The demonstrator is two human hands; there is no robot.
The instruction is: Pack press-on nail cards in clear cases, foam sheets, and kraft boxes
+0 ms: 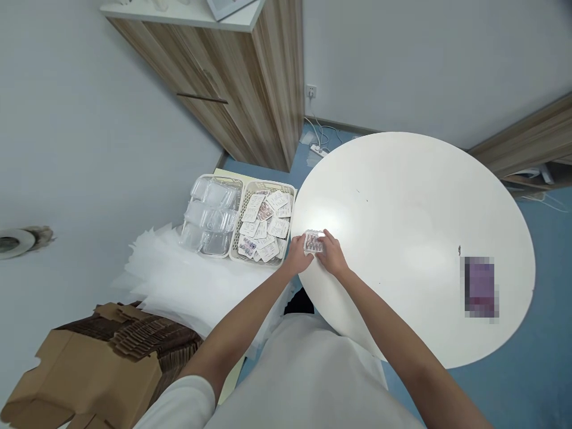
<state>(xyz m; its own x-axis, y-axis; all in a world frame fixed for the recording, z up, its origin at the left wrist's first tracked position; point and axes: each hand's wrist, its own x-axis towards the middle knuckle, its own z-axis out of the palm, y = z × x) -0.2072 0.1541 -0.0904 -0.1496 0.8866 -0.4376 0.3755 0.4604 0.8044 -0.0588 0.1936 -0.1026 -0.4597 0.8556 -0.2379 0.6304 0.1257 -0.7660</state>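
Note:
A small clear plastic case (313, 241) with reddish items inside rests at the near left edge of the round white table (411, 238). My left hand (298, 255) grips its left side with fingers curled. Over the case's right side, my right hand (331, 255) is closed with fingers on top. To the left, a beige basket (291, 192) holds several printed cards (266, 225). Beside it, another basket (202, 179) is filled with empty clear plastic cases (210, 217).
White foam sheets (187, 286) lie under and in front of the baskets. Flattened cardboard boxes (89, 363) are stacked at lower left. A blurred purple object (481, 287) lies on the table's right. A wooden cabinet (241, 77) stands behind; a power strip (318, 149) is on the blue floor.

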